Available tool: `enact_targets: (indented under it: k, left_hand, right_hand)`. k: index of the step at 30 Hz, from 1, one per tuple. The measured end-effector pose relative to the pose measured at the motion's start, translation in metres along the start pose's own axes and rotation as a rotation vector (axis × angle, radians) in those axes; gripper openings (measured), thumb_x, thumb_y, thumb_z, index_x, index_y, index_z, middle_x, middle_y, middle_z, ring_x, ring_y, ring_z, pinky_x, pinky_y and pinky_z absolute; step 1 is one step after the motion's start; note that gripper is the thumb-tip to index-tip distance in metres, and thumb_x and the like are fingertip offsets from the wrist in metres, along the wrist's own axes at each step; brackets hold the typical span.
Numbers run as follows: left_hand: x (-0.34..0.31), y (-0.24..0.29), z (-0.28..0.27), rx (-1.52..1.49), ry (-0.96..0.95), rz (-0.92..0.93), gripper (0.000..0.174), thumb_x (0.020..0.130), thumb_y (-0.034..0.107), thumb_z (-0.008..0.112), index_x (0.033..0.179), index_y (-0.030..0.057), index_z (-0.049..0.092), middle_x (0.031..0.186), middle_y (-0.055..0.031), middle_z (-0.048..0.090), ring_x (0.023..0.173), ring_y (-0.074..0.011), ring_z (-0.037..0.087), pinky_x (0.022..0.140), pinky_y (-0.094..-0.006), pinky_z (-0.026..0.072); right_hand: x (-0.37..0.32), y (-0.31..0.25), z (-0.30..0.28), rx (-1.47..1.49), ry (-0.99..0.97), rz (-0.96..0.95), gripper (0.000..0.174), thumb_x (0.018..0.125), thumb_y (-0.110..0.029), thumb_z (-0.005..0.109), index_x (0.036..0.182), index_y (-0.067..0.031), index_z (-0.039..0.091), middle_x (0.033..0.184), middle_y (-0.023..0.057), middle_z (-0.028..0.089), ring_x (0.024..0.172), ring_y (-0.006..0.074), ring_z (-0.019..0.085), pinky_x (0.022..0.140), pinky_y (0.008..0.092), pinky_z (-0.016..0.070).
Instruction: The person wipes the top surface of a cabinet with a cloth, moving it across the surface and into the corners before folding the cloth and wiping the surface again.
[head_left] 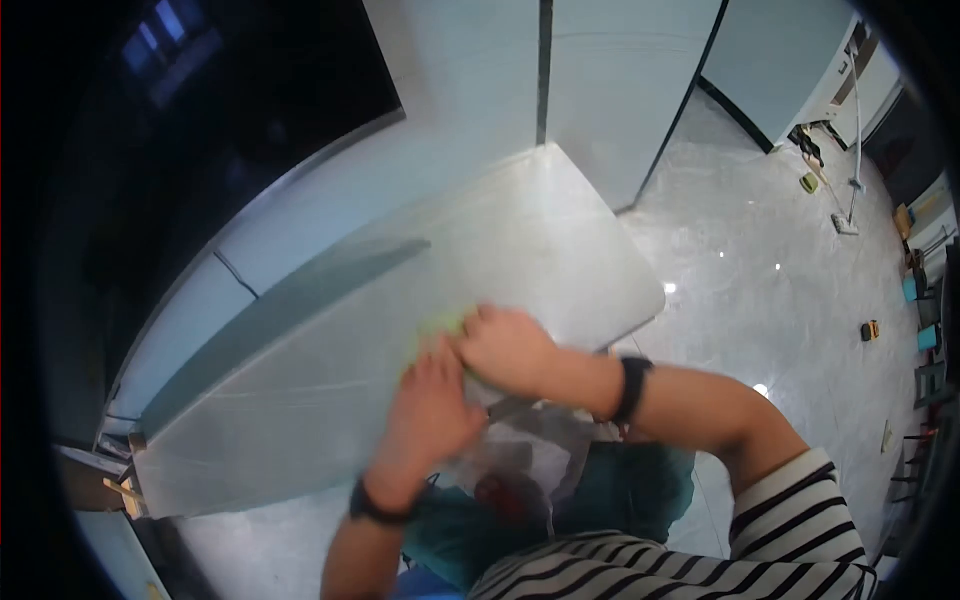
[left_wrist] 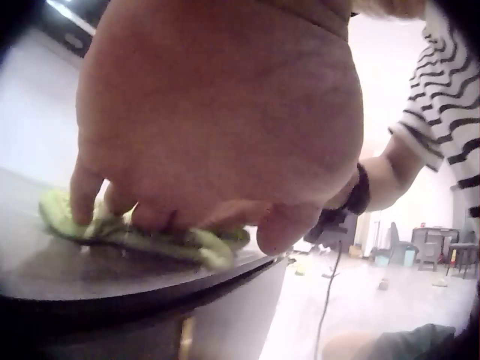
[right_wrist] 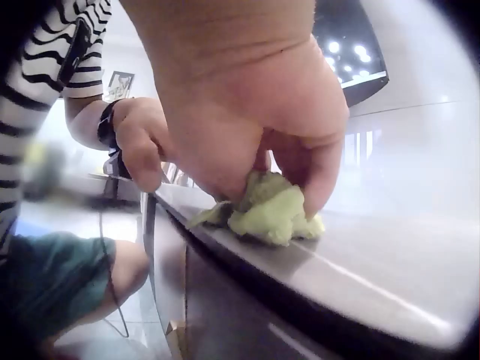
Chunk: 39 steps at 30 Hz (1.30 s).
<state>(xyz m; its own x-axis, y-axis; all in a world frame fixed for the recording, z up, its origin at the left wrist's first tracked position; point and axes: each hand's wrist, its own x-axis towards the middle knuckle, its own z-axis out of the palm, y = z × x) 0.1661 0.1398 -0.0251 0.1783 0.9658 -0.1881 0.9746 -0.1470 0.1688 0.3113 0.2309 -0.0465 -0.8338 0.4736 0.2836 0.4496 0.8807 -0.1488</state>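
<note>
A yellow-green cloth [head_left: 438, 325] lies on a pale, glossy tabletop [head_left: 300, 410], mostly hidden under both hands in the head view. My right hand [head_left: 508, 350] grips a bunched part of it; in the right wrist view the crumpled cloth [right_wrist: 271, 214] sticks out between thumb and fingers, close to the table's dark edge. Beside it, my left hand [head_left: 430, 412] presses its fingertips on the cloth [left_wrist: 135, 238], which spreads flatter there in the left wrist view. The left thumb [left_wrist: 281, 229] stays off to the side.
Behind the tabletop stand pale cabinet panels [head_left: 620, 90] and a large dark screen [head_left: 250, 100]. The person's knees in green shorts [head_left: 640, 480] are at the near edge. A mop [head_left: 846, 222] and small items are on the shiny floor [head_left: 740, 250] at right.
</note>
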Motion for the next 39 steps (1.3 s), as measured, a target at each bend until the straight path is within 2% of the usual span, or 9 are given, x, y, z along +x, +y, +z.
enact_targets:
  k: [2, 5, 13, 15, 17, 21, 26, 34, 39]
  left_hand:
    - [0.035, -0.025, -0.012, -0.112, 0.051, 0.014, 0.076, 0.081, 0.031, 0.059, 0.14, -0.0111, 0.036, 0.15, -0.0309, 0.031, 0.141, -0.0452, 0.027, 0.116, -0.0465, 0.0285]
    - [0.05, -0.03, -0.028, -0.261, -0.112, -0.062, 0.075, 0.081, 0.03, 0.058, 0.139, -0.0119, 0.036, 0.15, -0.0307, 0.032, 0.14, -0.0469, 0.028, 0.116, -0.0458, 0.0279]
    - [-0.073, 0.04, 0.002, -0.102, -0.004, 0.054, 0.072, 0.081, 0.025, 0.059, 0.141, -0.0075, 0.035, 0.148, -0.0299, 0.035, 0.138, -0.0475, 0.03, 0.115, -0.0502, 0.027]
    - [-0.083, 0.032, 0.005, -0.116, -0.005, -0.008, 0.071, 0.081, 0.023, 0.058, 0.141, -0.0063, 0.036, 0.146, -0.0303, 0.036, 0.138, -0.0478, 0.031, 0.114, -0.0522, 0.0273]
    - [-0.099, 0.008, 0.005, -0.126, -0.003, -0.051, 0.069, 0.08, 0.022, 0.057, 0.141, -0.0051, 0.036, 0.145, -0.0305, 0.037, 0.137, -0.0487, 0.031, 0.114, -0.0538, 0.0264]
    - [-0.13, -0.018, 0.01, -0.151, 0.023, -0.094, 0.069, 0.078, 0.022, 0.055, 0.14, -0.0038, 0.037, 0.143, -0.0299, 0.039, 0.134, -0.0512, 0.033, 0.115, -0.0553, 0.0241]
    - [-0.085, 0.011, 0.0, -0.177, -0.024, 0.07, 0.076, 0.075, 0.023, 0.059, 0.142, -0.004, 0.035, 0.146, -0.0292, 0.037, 0.135, -0.054, 0.03, 0.115, -0.0558, 0.0233]
    - [0.035, 0.145, 0.019, -0.102, 0.13, 0.209, 0.08, 0.08, 0.031, 0.063, 0.143, -0.0067, 0.032, 0.149, -0.03, 0.033, 0.138, -0.0489, 0.031, 0.112, -0.0532, 0.0288]
    - [0.046, 0.15, 0.019, -0.116, 0.146, 0.235, 0.073, 0.083, 0.031, 0.061, 0.141, -0.0053, 0.037, 0.147, -0.0293, 0.036, 0.137, -0.0456, 0.035, 0.111, -0.0497, 0.0325]
  right_hand:
    - [0.043, 0.023, 0.001, 0.002, -0.007, 0.082, 0.016, 0.076, -0.016, 0.063, 0.087, -0.0085, 0.07, 0.088, 0.0112, 0.066, 0.089, 0.0278, 0.064, 0.07, 0.0375, 0.0561]
    - [0.044, 0.025, 0.01, 0.013, 0.024, 0.151, 0.014, 0.073, -0.016, 0.064, 0.082, -0.0077, 0.071, 0.093, 0.0131, 0.068, 0.093, 0.0278, 0.064, 0.072, 0.0363, 0.0558]
    - [-0.065, -0.037, -0.011, 0.218, 0.079, 0.013, 0.019, 0.072, -0.019, 0.063, 0.086, -0.0076, 0.07, 0.094, 0.009, 0.063, 0.099, 0.027, 0.059, 0.073, 0.0378, 0.0563]
    - [-0.051, -0.054, 0.001, 0.202, 0.05, -0.014, 0.019, 0.074, -0.019, 0.062, 0.086, -0.0079, 0.072, 0.096, 0.0115, 0.066, 0.1, 0.0292, 0.059, 0.077, 0.0355, 0.0552]
    - [-0.026, -0.08, 0.019, 0.275, 0.212, -0.051, 0.02, 0.074, -0.02, 0.063, 0.086, -0.0077, 0.073, 0.097, 0.0105, 0.066, 0.101, 0.0291, 0.059, 0.078, 0.0348, 0.0553]
    - [0.009, -0.113, 0.036, 0.368, 0.069, 0.004, 0.019, 0.074, -0.019, 0.063, 0.085, -0.008, 0.074, 0.096, 0.0097, 0.066, 0.103, 0.029, 0.059, 0.078, 0.0358, 0.0555]
    - [-0.029, -0.075, 0.017, 0.373, 0.091, 0.07, 0.017, 0.074, -0.018, 0.063, 0.085, -0.0107, 0.073, 0.097, 0.0082, 0.065, 0.101, 0.0274, 0.06, 0.078, 0.037, 0.0553]
    - [-0.144, 0.073, -0.057, 0.098, 0.198, 0.269, 0.018, 0.075, -0.015, 0.063, 0.092, -0.0113, 0.067, 0.092, 0.0037, 0.062, 0.089, 0.0252, 0.06, 0.071, 0.0358, 0.0544]
    - [-0.149, 0.07, -0.062, 0.043, 0.172, 0.363, 0.018, 0.075, -0.013, 0.062, 0.091, -0.0099, 0.068, 0.093, 0.0043, 0.063, 0.091, 0.0257, 0.061, 0.073, 0.0349, 0.0546]
